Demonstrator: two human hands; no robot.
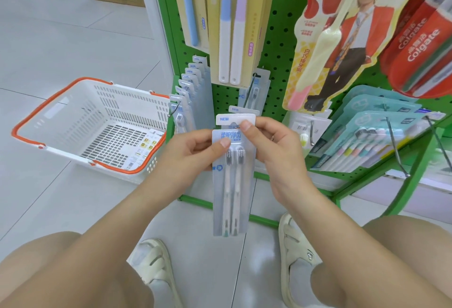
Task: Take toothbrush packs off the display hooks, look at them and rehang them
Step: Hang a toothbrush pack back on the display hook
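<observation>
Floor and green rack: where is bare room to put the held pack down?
Bare tile lies between the white orange-rimmed basket and the left knee. The basket floor is mostly free. The green pegboard rack is crowded with hanging packs.

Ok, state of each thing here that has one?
Held pack: off the hook, upright, sealed.
Left hand: pinches the pack's top.
Right hand: pinches the pack's hang tab.
Basket: on the floor, handles down, a leaflet inside.
Row of packs: hanging on its hook.
</observation>
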